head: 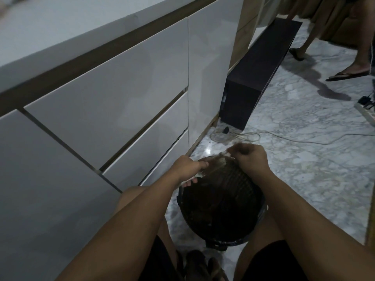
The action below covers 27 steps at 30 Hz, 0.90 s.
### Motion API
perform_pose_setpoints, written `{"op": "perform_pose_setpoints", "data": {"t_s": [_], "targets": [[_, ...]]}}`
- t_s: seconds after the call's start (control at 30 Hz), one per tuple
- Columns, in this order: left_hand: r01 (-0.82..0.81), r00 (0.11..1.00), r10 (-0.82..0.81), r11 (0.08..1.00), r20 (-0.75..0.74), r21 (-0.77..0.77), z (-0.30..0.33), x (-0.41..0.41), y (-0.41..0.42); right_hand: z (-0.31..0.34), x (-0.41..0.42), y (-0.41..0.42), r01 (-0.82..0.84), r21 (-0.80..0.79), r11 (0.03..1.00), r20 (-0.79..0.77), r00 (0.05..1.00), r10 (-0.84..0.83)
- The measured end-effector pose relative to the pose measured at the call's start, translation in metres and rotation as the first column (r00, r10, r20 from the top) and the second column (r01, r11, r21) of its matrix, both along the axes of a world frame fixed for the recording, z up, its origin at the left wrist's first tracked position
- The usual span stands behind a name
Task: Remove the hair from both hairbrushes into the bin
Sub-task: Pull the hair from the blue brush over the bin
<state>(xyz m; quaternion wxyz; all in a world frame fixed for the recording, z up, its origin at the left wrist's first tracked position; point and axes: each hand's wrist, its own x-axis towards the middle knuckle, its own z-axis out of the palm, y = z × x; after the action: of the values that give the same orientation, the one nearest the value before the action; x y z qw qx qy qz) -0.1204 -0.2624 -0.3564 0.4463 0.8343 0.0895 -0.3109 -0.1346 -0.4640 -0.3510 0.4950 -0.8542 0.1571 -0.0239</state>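
A round black slatted bin (241, 191) stands on the marble floor between my knees. Over its far rim my left hand (188, 168) grips a hairbrush (215, 162) by the handle, bristles toward my right hand. My right hand (251, 159) is closed at the brush head, pinching a dark tuft of hair (240, 148) that sticks up above the fingers. Only this one brush shows; the image is dim and blurred around it.
White drawer fronts (113, 102) run along my left. A dark box (255, 74) lies on the floor beyond the bin, with a pale cable (284, 138) looping past it. Another person's legs in sandals (349, 75) stand at the upper right, beside a power strip (365, 110).
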Motion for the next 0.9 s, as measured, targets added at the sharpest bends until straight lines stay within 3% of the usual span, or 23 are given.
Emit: {"op": "perform_pose_setpoints", "data": {"t_s": [0.13,0.27,0.33,0.47,0.57,0.67,0.8,0.9], "targets": [[-0.003,1.0,0.002,1.0,-0.022,-0.025,0.001,0.001,-0.002,-0.005,0.005,-0.001,0.204,0.059,0.977,-0.057,0.978,-0.201],[-0.002,1.0,0.001,1.0,-0.023,-0.019,0.0,-0.001,-0.005,-0.004,0.005,-0.003,0.244,0.079,0.966,-0.143,0.962,-0.232],[0.034,0.999,-0.033,0.999,-0.016,0.019,-0.001,-0.001,-0.003,0.0,0.003,-0.002,0.135,0.107,0.985,-0.159,0.98,-0.117],[0.067,0.998,-0.067,0.996,-0.002,0.057,-0.002,-0.002,0.0,0.011,-0.009,0.005,-0.274,0.203,0.94,-0.022,0.959,0.284],[0.085,0.996,-0.084,0.995,-0.007,0.061,-0.001,-0.002,-0.002,0.003,-0.009,0.009,-0.442,-0.044,0.896,-0.064,0.896,0.439],[0.099,0.995,-0.097,0.993,-0.032,0.065,-0.001,-0.002,-0.002,0.003,-0.008,0.013,-0.346,-0.094,0.933,-0.034,0.938,0.345],[0.064,0.995,-0.063,0.998,-0.08,0.015,-0.001,-0.001,0.001,0.001,-0.002,0.006,-0.069,0.052,0.996,-0.028,0.997,0.071],[0.017,0.994,-0.021,0.999,-0.108,-0.046,-0.001,-0.002,0.0,-0.006,0.006,-0.004,0.193,0.174,0.965,-0.103,0.979,-0.177]]}}
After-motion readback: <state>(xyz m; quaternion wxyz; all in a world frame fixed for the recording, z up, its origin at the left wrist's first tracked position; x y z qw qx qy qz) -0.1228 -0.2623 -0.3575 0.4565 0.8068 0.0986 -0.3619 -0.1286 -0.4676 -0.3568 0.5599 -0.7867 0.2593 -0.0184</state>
